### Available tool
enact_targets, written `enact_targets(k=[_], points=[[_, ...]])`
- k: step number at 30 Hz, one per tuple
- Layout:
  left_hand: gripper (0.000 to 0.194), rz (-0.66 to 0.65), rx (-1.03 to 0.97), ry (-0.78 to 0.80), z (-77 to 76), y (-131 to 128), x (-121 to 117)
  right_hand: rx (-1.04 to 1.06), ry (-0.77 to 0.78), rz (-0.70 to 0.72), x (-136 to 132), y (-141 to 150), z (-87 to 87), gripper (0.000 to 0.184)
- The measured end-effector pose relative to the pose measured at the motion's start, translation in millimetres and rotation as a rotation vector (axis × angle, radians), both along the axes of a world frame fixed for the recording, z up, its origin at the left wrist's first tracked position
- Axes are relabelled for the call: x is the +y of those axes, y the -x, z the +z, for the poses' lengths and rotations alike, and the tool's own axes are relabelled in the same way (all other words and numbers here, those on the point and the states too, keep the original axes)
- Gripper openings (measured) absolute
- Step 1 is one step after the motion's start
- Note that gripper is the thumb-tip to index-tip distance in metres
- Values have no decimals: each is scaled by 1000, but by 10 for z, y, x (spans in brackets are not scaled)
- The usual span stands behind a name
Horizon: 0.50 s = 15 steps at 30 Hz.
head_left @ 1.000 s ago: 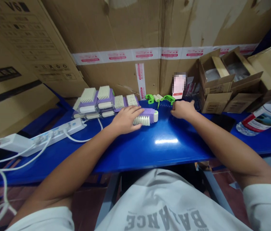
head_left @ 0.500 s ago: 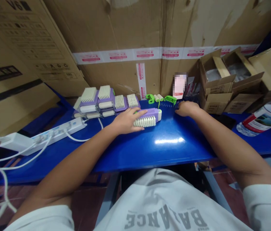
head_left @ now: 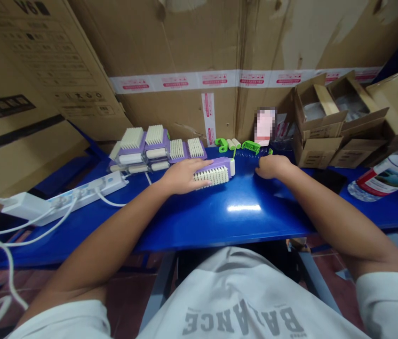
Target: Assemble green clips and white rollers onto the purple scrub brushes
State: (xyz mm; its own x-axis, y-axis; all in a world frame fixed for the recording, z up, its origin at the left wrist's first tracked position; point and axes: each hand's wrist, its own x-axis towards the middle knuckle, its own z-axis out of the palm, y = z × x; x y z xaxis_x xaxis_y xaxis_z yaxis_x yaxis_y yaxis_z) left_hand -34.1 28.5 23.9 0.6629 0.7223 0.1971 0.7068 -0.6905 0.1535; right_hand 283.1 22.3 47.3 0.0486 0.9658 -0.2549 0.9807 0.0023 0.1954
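Note:
My left hand (head_left: 181, 175) grips a purple brush with white bristles (head_left: 216, 172) that lies on its side on the blue table (head_left: 241, 212). My right hand (head_left: 271, 166) is closed over something small and green beside the green clip pieces (head_left: 250, 147); what it holds is mostly hidden. A stack of several purple brushes (head_left: 156, 147) stands just left of my left hand, bristles up.
A white power strip (head_left: 89, 190) with white cables lies at the table's left. Small open cardboard boxes (head_left: 321, 122) stand at the back right, a labelled plastic bottle (head_left: 386, 176) lies at the far right. Large cardboard cartons (head_left: 202, 56) wall the back.
The brush under my left hand has shifted slightly right and tilted. My right hand drew back a little from the green pieces and closed.

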Motion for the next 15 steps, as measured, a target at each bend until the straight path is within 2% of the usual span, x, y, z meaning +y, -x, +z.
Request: enact_targets(k=[4, 7, 11, 13, 15], points=[[83, 8, -123, 164, 46, 34, 0, -45, 61, 112, -56, 72, -10, 53], [85, 27, -210, 281, 17, 63, 38, -72, 56, 319, -120, 150, -4, 46], [81, 58, -281, 379, -70, 104, 149, 24, -54, 575, -178, 209, 26, 27], [74, 27, -285, 446, -107, 123, 208, 55, -150, 579, -177, 192, 46, 23], [71, -5, -287, 478, -135, 134, 251, 50, -263, 478, -162, 151, 69, 27]])
